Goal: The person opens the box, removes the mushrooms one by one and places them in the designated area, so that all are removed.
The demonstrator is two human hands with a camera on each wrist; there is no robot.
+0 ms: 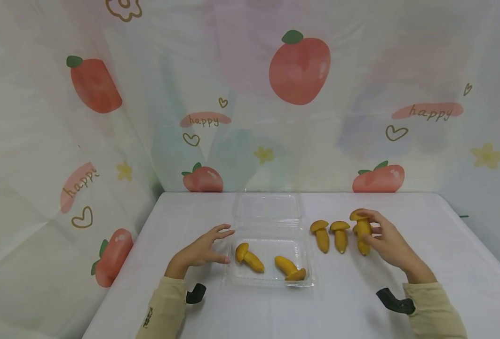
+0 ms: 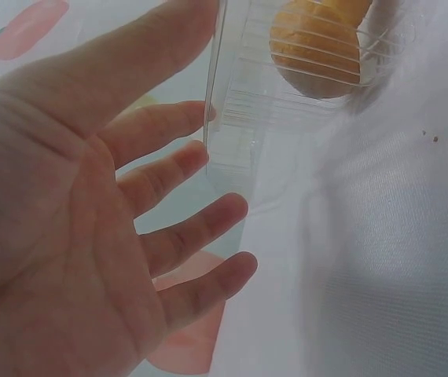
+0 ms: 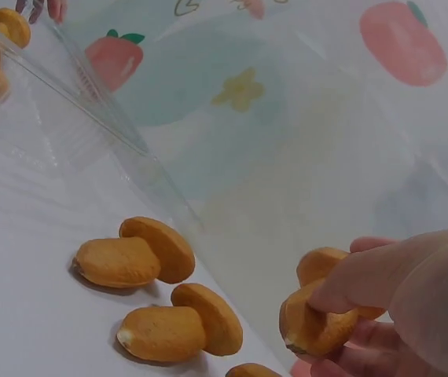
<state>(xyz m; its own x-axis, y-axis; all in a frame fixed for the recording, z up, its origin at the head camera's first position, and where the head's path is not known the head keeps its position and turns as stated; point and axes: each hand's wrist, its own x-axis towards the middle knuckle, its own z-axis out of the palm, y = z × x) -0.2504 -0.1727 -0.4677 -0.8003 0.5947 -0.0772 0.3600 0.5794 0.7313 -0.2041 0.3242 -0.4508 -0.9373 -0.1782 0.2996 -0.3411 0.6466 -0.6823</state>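
My right hand (image 1: 386, 241) pinches a yellow-brown mushroom (image 1: 363, 230) by its stem, thumb against the stem in the right wrist view. Another mushroom (image 1: 354, 229) is mostly hidden behind it. Just to the left lie two more, one mushroom (image 1: 340, 237) beside a second mushroom (image 1: 320, 236), caps pointing away from me. A clear plastic box (image 1: 271, 284) lies with its lid folded back. Inside it rest a mushroom (image 1: 250, 258) on the left and a mushroom (image 1: 289, 269) on the right. At the box's left wall, my left hand (image 1: 201, 247) has its fingers spread and holds nothing.
The transparent lid (image 1: 268, 207) lies flat behind the box. A white cloth covers the table (image 1: 266, 313), which meets a printed fabric backdrop (image 1: 241, 70) at the back and left. Small dark crumbs (image 2: 435, 139) dot the cloth near the box.
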